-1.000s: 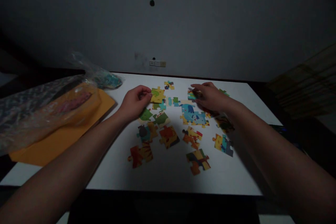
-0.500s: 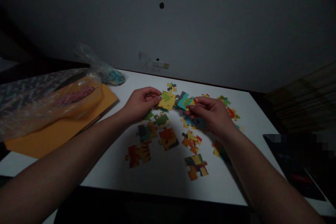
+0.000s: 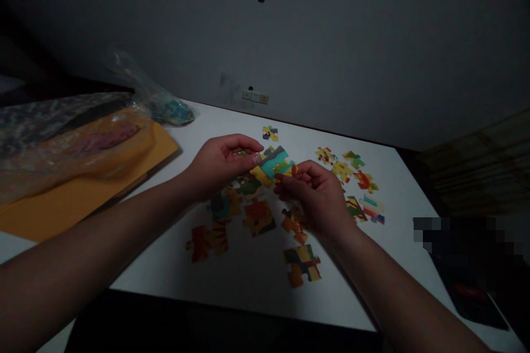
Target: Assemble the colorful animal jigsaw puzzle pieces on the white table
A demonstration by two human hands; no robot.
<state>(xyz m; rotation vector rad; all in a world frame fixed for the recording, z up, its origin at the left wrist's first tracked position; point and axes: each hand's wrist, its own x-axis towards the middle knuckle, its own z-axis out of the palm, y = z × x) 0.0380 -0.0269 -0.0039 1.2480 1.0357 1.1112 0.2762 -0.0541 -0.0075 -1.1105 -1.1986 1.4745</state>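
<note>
Between thumb and fingers, my left hand (image 3: 219, 164) pinches a yellow puzzle piece (image 3: 261, 176), mostly covered now. My right hand (image 3: 321, 193) grips a teal puzzle piece (image 3: 272, 163) with a green animal printed on it. The teal piece overlaps the front of the yellow one; whether they interlock I cannot tell. Below the hands lie a red-orange piece (image 3: 259, 217), striped orange pieces (image 3: 210, 241) and a joined-looking blue and yellow piece (image 3: 302, 265). Some pieces under my right hand are partly hidden.
More puzzle pieces (image 3: 365, 181) are scattered to the right on the white table (image 3: 248, 298). An orange envelope (image 3: 95, 204) and clear plastic wrapping (image 3: 70, 160) cover the left side. A dark flat object (image 3: 467, 292) lies at the right edge. A wall socket (image 3: 255, 97) is behind.
My right hand has moved left and slightly down, bringing the teal piece from beside the yellow piece to in front of it. More loose pieces show on the right. The view shifted slightly.
</note>
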